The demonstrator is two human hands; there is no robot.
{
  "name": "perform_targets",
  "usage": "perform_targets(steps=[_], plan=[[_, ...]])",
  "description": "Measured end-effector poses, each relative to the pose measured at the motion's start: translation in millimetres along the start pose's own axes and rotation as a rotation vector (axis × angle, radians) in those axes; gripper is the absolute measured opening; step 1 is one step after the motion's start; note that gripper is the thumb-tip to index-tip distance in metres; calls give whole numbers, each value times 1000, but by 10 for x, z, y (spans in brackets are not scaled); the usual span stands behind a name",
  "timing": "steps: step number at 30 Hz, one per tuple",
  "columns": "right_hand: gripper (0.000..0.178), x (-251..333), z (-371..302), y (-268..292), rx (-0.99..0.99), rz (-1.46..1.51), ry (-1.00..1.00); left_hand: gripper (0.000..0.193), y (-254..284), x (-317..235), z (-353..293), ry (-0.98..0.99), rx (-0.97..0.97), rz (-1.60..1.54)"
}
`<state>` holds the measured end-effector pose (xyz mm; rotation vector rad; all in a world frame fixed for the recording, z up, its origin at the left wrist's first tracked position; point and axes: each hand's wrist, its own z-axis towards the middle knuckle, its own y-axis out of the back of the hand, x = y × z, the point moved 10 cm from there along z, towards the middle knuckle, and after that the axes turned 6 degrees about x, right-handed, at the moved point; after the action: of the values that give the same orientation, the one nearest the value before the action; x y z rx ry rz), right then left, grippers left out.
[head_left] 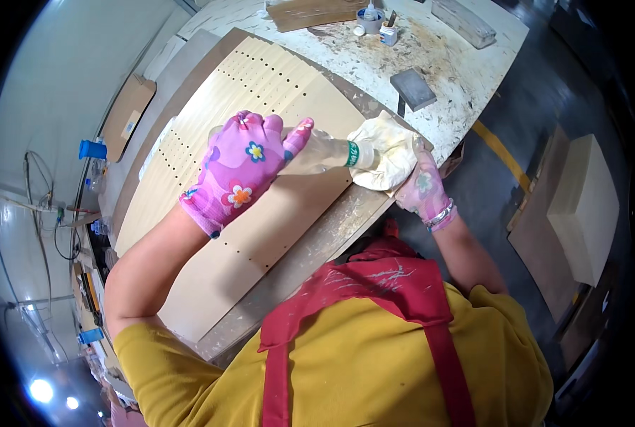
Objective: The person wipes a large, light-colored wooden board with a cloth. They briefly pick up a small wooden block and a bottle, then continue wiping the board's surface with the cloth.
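Note:
My left hand [243, 167], in a pink flowered glove, is closed around a clear plastic bottle [314, 153]. The bottle is tilted on its side, its mouth against a crumpled off-white rag [381, 149]. That rag is in my right hand [426, 186], gloved in the same pattern, with the thumb pressed on the cloth and some fingers hidden. Below the bottle, fanned out like steps, lie several pale wooden panels [196, 277] with rows of small drilled holes. Whether liquid is leaving the bottle, I cannot tell.
Beyond the panels stands a stained white table [445, 60] with a dark grey block [413, 89], a small white bottle [389, 34], a blue tub [369, 21] and a long grey bar [463, 23]. Stacked boards [584, 206] sit on the right. Hoses hang at left.

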<state>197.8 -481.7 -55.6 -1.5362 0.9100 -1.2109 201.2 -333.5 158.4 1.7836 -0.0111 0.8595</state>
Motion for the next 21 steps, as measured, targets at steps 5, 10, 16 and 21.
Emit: perform_targets(steps=[5,10,16,21], plan=[[64,47,203,41,34,26,-81,66,-73,88,228,52,32,-17],[69,270,330,-88,37,3,-103,59,-127,366,384,104,14,44],[66,394,489,89,2,22,-117,73,-11,291,577,83,-9,-131],[64,534,564,-39,59,-7,-106,76,-12,175,778,25,9,-134]])
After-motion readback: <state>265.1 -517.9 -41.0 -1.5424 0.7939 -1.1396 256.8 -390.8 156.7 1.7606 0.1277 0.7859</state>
